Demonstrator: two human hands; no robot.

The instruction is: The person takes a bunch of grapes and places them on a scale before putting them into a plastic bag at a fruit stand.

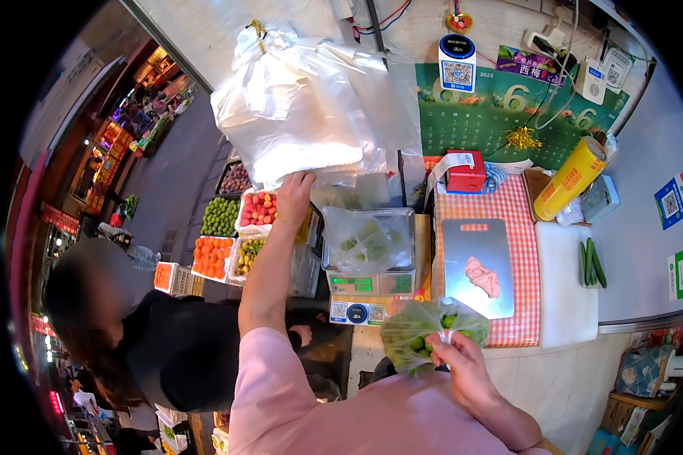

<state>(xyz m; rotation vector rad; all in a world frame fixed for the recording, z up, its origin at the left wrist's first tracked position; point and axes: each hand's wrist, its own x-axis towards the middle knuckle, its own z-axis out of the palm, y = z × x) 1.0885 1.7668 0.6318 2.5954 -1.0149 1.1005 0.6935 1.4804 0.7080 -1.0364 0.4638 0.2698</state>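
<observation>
My right hand point(467, 364) is closed round the gathered neck of a see-through plastic bag point(398, 334) with round green fruit inside, held in front of my body. My left arm reaches far forward. Its hand point(296, 196) has bent fingers at the lower edge of a thick bunch of white plastic bags point(296, 114), which hangs from a tie; the fingertips pinch that edge. Right of my left forearm, a second bag of green fruit point(360, 243) lies on the metal pan of a weighing scale point(410, 262) with lit green displays.
A steel board point(455, 292) with a crumpled pinkish piece sits on a checked cloth point(522, 258). Beyond stand a red label printer point(465, 176) and a yellow film roll point(571, 178). Cucumbers point(592, 264) lie at right. Fruit crates point(212, 254) and a dark-clothed person point(182, 349) are at left.
</observation>
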